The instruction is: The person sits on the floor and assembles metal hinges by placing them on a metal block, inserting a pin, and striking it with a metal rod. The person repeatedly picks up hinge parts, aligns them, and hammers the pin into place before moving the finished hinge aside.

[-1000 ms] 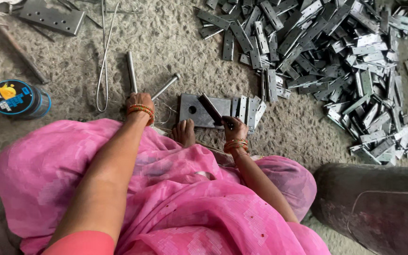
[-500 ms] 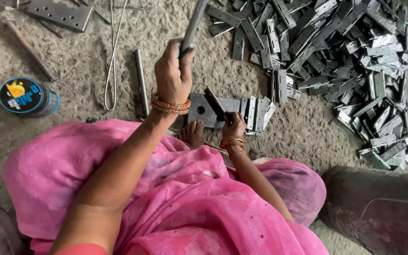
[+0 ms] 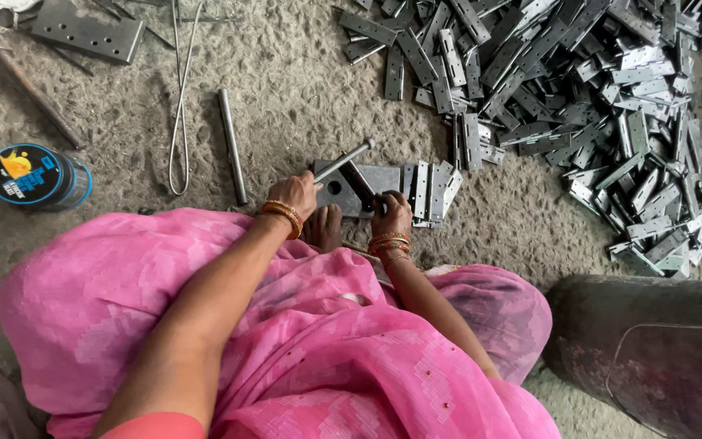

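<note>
My left hand [image 3: 294, 193] grips a short metal rod [image 3: 343, 159] like a hammer, its far end low over a flat steel block [image 3: 339, 189] on the ground. My right hand [image 3: 392, 213] holds a dark metal piece [image 3: 361, 182] upright and tilted on that block. A row of grey hinge plates [image 3: 432, 189] stands on edge just right of the block. My bare foot [image 3: 324, 228] rests against the block's near side, with pink cloth [image 3: 302, 341] over my knees.
A big heap of grey hinge plates [image 3: 578, 89] spreads across the upper right. A long steel bar [image 3: 231, 146], a bent wire [image 3: 179, 106], a drilled plate [image 3: 83, 31] and a blue-lidded tin [image 3: 32, 176] lie left. A dark metal container [image 3: 652, 349] stands lower right.
My left hand raised the rod high half a second ago and has now brought it down onto the piece on the block. The right hand stayed in place.
</note>
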The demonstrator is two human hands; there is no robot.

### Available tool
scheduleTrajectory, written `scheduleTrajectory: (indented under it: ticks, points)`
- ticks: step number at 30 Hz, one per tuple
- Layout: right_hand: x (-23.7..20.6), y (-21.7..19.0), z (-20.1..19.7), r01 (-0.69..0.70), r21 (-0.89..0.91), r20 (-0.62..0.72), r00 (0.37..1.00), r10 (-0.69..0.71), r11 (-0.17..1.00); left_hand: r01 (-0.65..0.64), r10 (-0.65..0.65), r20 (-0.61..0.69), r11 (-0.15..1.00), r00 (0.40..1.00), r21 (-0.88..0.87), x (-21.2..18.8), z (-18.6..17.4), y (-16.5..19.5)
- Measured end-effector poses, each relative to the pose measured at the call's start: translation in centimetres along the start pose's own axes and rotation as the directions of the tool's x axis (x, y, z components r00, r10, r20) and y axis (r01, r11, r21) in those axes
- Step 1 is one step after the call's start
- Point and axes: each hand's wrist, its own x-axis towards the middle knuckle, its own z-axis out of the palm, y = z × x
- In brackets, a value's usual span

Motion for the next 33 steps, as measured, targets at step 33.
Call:
scheduleTrajectory:
  ticks: [33]
  points:
    - [2.9,-1.0,-0.4,-0.432,-0.235,0.391,0.778,0.492,0.871,-0.42,0.186,-0.571,0.853,0.8,-0.311,-2.0,-5.8,2.0]
